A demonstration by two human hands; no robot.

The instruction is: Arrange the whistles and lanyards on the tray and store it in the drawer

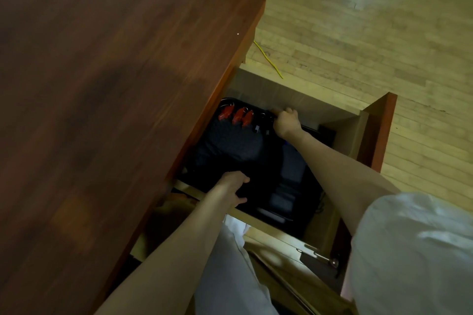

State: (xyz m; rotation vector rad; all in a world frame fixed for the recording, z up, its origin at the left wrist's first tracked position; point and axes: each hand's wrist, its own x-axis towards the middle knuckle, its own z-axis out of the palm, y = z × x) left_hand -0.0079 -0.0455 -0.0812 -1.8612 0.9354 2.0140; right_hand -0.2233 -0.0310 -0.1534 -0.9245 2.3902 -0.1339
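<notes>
A black tray (258, 156) lies inside the open wooden drawer (294, 100), partly under the desk top. Three red whistles (236, 114) lie in a row at its far end, with dark lanyard ends (261, 124) beside them. My left hand (234, 186) grips the tray's near edge, fingers curled over the rim. My right hand (286, 123) grips the tray's far right edge by the drawer's wall. Much of the tray is in shadow.
The red-brown desk top (115, 84) fills the left of the view and overhangs the drawer. The drawer's red front panel (378, 130) stands out to the right. A yellow cord (268, 60) lies on the wooden floor (371, 20). A metal hinge (322, 256) sits below.
</notes>
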